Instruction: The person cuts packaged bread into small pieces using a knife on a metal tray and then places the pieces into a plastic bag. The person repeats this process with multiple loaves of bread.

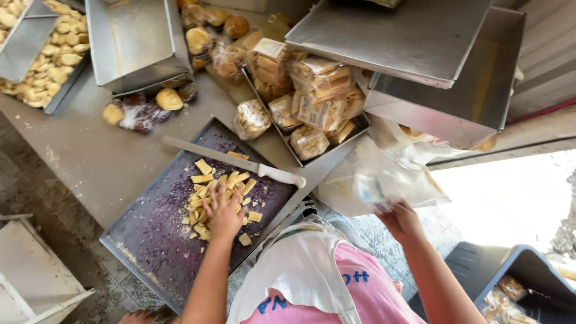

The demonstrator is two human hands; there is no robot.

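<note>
A dark metal tray (153, 234) lies in front of me with a heap of small yellow cut biscuit pieces (207, 180) on it. My left hand (222, 213) rests on the near side of that heap, fingers spread over the pieces. A long knife (240, 161) with a white handle lies across the tray's far edge, just beyond the heap. Off to the right, my right hand (401, 219) is closed on the edge of a stack of clear plastic bags (372, 180), which hangs over the table's edge.
A metal tray (360, 125) filled with bagged biscuits stands behind the knife. Empty metal trays (390, 36) are stacked at upper right, another (132, 36) at upper left beside a tray of round cookies (60, 57). Loose buns (169, 99) lie nearby. A dark crate (516, 270) sits lower right.
</note>
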